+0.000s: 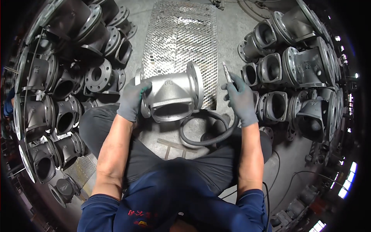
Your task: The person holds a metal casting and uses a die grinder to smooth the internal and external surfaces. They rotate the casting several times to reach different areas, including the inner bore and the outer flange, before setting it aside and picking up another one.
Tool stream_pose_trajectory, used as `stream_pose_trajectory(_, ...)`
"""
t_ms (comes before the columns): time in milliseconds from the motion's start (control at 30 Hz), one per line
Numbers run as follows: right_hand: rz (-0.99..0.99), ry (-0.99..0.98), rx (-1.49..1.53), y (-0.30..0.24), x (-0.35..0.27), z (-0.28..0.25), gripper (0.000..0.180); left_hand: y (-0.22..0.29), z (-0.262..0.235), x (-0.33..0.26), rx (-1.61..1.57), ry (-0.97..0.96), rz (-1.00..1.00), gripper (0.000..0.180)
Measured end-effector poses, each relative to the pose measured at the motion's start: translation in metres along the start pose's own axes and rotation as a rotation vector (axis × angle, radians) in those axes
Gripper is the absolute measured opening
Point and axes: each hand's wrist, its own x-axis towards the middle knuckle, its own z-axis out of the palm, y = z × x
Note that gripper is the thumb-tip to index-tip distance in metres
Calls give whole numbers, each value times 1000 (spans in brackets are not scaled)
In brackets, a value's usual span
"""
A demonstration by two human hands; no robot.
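Head view: left hand [132, 99] pinches the flange [145, 110] of the grey casting [170, 89], thumb inside, hidden fingers presumably behind, steadying it rightward of them; right hand [242, 101], fingers loosely curled, holds a slim tool [227, 72], tip ahead of them.

The 1 view comes from the person's head, through the left of 2 fisheye cameras worn side by side. It faces steeply down over the dark blue shirt [154, 201] and the lap, with the hands [132, 99] at close range and the floor [230, 31] beyond. It stands upright (its left is the person's left), wide enough to bend the stacked castings [307, 69] on both flanks.
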Motion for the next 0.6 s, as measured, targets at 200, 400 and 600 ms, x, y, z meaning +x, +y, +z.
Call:
stream_pose_trajectory(200,136,35,79,6,21,68,48,2,-2,21,-97,-26,-142,36)
stream_pose_trajectory(400,-215,56,-43,-4,9,105,56,13,-15,12,-67,82,-50,38)
stream_pose_trajectory(600,-350,110,-233,18,34,88,27,-1,0,22,706,46,-27,60)
